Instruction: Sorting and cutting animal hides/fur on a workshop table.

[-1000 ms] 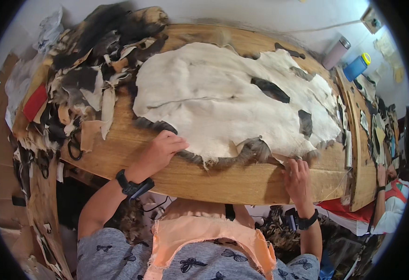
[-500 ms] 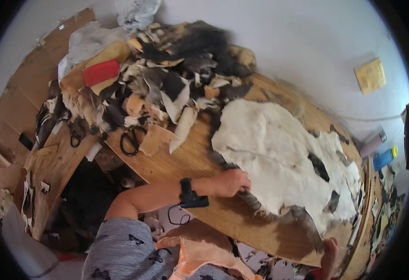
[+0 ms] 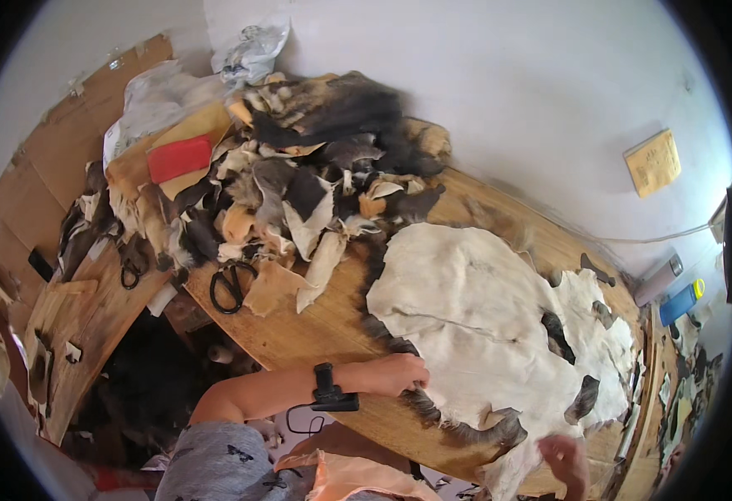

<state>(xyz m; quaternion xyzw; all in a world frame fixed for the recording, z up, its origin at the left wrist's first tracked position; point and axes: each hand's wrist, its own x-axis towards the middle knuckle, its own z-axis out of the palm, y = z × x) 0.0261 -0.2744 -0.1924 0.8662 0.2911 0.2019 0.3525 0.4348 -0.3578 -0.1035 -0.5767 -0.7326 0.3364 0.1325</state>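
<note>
Fur hide lies spread on counter, pale skin side up, dark fur showing along edges. We pinch its near left edge in left hand, fingers closed. Right hand, half curled, is at hide's near flap; whether it grips anything, we cannot tell. Left of hide, we see heaped fur scraps, black scissor handles, red rectangular piece.
</note>
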